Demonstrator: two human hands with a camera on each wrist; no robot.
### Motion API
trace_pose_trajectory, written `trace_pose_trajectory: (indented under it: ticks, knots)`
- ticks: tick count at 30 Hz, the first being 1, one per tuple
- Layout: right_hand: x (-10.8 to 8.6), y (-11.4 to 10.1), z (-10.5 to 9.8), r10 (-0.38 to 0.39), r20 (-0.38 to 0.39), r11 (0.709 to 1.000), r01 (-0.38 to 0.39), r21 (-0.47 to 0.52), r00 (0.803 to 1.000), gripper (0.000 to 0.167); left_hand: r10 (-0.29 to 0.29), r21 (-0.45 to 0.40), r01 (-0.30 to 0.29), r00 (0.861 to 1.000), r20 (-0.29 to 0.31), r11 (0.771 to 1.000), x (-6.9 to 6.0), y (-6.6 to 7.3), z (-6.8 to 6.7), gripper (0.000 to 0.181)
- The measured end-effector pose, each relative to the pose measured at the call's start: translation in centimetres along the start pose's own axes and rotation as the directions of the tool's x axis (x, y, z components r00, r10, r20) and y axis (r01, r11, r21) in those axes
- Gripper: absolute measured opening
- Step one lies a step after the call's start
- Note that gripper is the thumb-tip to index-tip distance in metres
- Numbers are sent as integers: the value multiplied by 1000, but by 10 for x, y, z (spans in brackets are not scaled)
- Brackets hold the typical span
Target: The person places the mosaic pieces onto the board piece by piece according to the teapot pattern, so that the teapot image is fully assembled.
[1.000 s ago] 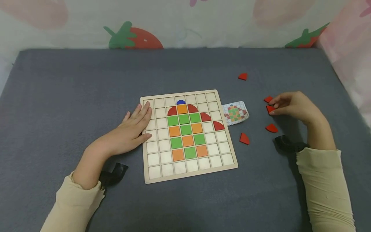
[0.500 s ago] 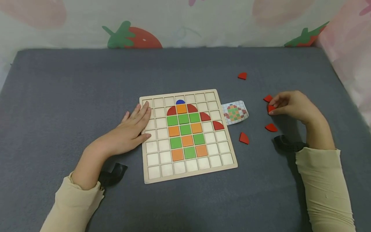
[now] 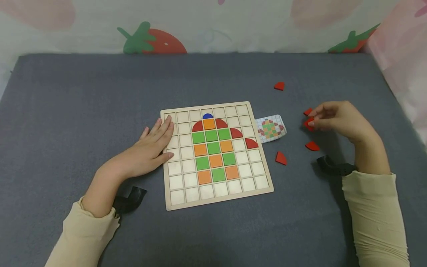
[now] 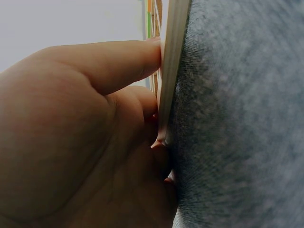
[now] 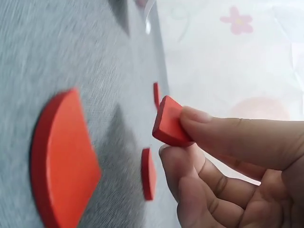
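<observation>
Between thumb and fingertips my right hand [image 3: 347,119] pinches a red quarter-circle tile [image 5: 173,124], held just above the cloth in the right wrist view. My left hand [image 3: 141,157] lies with straight fingers on the left edge of the wooden grid board [image 3: 218,202]; its thumb [image 4: 128,61] touches the board's rim in the left wrist view. Set in the board are green and orange square tiles, a blue half-circle tile [image 3: 208,116], and several red quarter-circle tiles, one being the red tile [image 3: 251,143] near the right edge.
Loose red quarter tiles lie right of the board: a far tile [image 3: 279,86], a tile beside my fingers [image 3: 308,111], a nearer tile [image 3: 312,146] and another [image 3: 281,158]. A pattern card [image 3: 271,128] touches the board's right edge. Grey cloth [image 3: 83,96] covers the table.
My right hand has gripped the red quarter tile and lifted it slightly off the cloth. The left hand and board stay in place.
</observation>
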State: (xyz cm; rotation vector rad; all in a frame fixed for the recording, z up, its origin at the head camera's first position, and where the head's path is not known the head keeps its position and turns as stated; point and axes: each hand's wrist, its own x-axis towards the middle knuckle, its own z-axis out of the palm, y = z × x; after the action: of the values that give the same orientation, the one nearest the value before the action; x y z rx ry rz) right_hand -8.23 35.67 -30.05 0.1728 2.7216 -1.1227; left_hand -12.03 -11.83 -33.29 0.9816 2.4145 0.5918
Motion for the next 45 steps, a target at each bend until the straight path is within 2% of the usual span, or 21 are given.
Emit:
trace_pose_trajectory:
  ticks: [13, 22, 31, 37, 41, 45]
  knots:
    - [-9, -26, 8, -27, -31, 995, 30, 100, 999, 10, -5, 5, 5, 1000, 5, 1000, 0, 0, 0, 71]
    - [-14, -52, 29, -89, -22, 986, 92, 138, 996, 12, -8, 0, 8, 1000, 7, 1000, -1, 1, -1, 71]
    - [-19, -71, 53, -152, 77, 976, 138, 166, 985, 12, -8, 5, 8, 1000, 7, 1000, 0, 1, -1, 71]
    - [-18, -78, 74, -157, 217, 972, 112, 208, 963, 12, -12, 8, 12, 1000, 9, 1000, 0, 1, -1, 72]
    - [-15, -79, 84, -145, 287, 982, 103, 158, 947, 10, -9, 6, 9, 1000, 8, 1000, 0, 1, -1, 72]
    - [-15, -77, 88, -160, 296, 986, 138, 95, 942, 10, -6, 5, 6, 1000, 9, 1000, 0, 0, -1, 72]
